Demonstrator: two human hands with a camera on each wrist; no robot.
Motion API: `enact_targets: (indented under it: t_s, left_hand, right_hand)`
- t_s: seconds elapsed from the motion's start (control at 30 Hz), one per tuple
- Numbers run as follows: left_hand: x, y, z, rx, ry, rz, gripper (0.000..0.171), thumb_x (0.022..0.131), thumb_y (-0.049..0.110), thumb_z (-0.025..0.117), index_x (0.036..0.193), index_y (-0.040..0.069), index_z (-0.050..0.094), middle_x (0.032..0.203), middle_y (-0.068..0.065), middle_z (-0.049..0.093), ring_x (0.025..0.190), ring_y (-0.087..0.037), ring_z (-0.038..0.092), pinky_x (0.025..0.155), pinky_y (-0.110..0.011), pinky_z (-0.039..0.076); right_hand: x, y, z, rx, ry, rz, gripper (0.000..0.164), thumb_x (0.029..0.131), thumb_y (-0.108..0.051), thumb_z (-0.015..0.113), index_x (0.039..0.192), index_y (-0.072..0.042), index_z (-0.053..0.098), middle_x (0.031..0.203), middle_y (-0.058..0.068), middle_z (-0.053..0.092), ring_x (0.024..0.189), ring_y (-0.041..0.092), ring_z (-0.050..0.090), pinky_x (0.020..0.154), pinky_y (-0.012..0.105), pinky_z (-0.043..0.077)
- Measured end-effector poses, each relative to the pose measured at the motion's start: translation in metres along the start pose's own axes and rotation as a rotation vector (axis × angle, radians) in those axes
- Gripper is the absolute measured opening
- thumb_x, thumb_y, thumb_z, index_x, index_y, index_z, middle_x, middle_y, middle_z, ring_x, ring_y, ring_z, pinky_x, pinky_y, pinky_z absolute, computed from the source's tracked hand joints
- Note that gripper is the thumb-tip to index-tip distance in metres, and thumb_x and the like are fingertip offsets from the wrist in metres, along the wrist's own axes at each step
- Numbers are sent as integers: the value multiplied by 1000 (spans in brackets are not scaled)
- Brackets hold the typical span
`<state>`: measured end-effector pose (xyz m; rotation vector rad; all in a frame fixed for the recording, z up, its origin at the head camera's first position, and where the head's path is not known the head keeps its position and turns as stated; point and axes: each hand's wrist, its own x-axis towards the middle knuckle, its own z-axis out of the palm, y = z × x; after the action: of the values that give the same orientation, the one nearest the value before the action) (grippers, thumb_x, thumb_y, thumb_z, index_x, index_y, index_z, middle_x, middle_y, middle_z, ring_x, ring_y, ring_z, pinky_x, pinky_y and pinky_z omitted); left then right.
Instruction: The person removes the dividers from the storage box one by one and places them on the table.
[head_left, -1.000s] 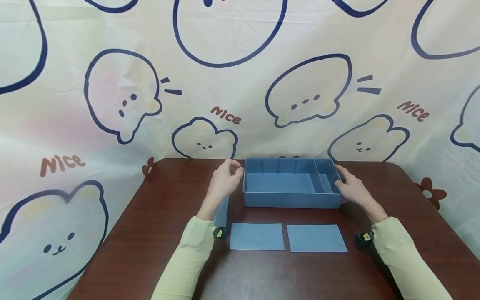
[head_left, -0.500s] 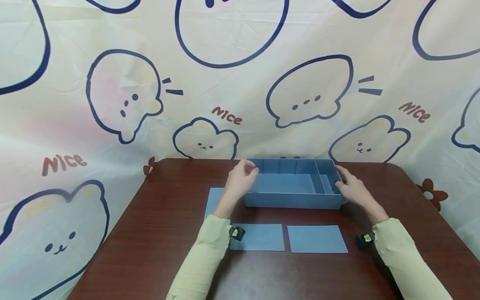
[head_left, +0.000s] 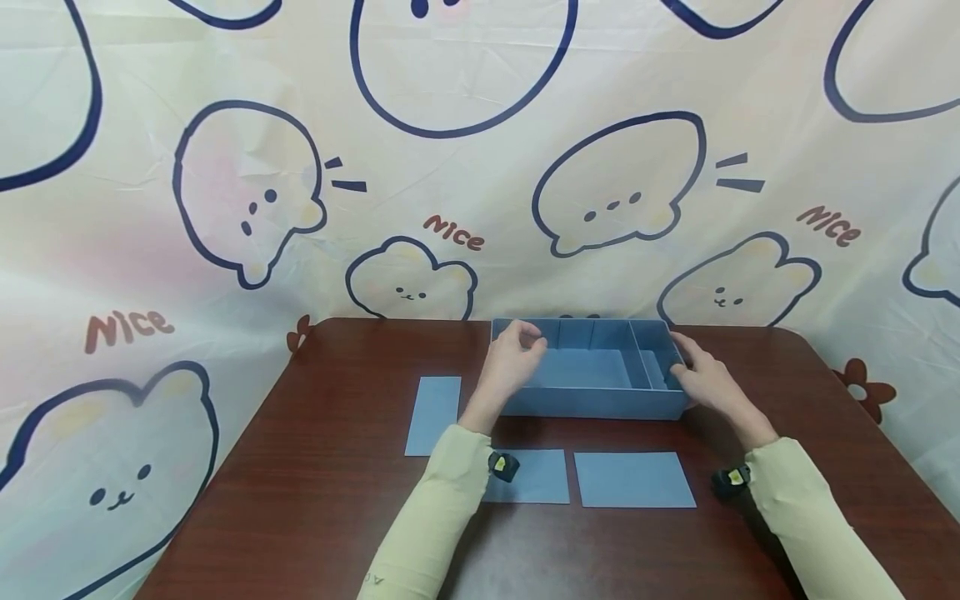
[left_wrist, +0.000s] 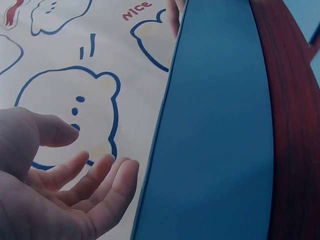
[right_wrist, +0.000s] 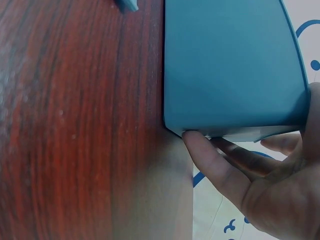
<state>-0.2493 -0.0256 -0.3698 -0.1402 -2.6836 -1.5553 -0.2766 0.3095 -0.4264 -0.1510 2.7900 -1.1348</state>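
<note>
A blue box (head_left: 592, 403) with low walls and upright dividers stands towards the back of the table; a narrow compartment lies at its right end. My left hand (head_left: 512, 358) hovers over the box's left part, fingers loosely bent and thumb apart. Nothing lies between those fingers in the left wrist view, where the hand (left_wrist: 75, 185) is beside the box's wall (left_wrist: 215, 125). My right hand (head_left: 708, 379) grips the box's right end wall, thumb over the rim. In the right wrist view its fingers (right_wrist: 217, 165) lie along the box's outer side.
Three flat blue panels lie on the brown table (head_left: 315, 483): a narrow panel (head_left: 433, 415) left of the box, a front panel (head_left: 536, 477) partly behind my left wrist, and another panel (head_left: 636, 480) to its right. A patterned cloth (head_left: 480, 183) hangs behind.
My left hand has moved right, from beside the box's left end to over its left part, uncovering the narrow panel. The right hand and the box stay in place.
</note>
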Motion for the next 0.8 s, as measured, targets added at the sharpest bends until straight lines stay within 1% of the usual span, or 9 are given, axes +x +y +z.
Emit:
enact_targets:
  t_s: [0.23,0.47,0.63,0.8]
  left_hand:
    - [4,1,18,-41,-18,8,28,97,32,58,121,17,58,122,-7,65,107,-23,63,84,-40,54]
    - [3,2,33,-83,-22,21,34,97,31,59,127,14,53,128,-12,61,114,-25,62,88,-42,54]
    - [3,8,42,-122,-30,13,39,97,30,60,131,14,51,133,-12,57,119,-25,61,92,-44,53]
    - [6,15,53,-156,-42,-12,42,96,31,61,133,17,48,136,-10,54,121,-23,60,93,-44,52]
  right_hand:
    - [0,1,1,-13,3,-3,65,101,-17,36,159,-14,6,155,36,20,124,61,43,67,48,59]
    - [0,1,4,-16,3,-1,65,101,-17,36,159,-15,5,155,36,19,124,61,43,68,49,59]
    - [-1,-1,3,-20,4,0,65,101,-17,36,159,-14,5,155,36,19,123,61,43,68,48,59]
    - [-2,-3,2,-18,3,4,65,101,-17,36,159,-13,5,156,36,18,125,61,41,69,50,59]
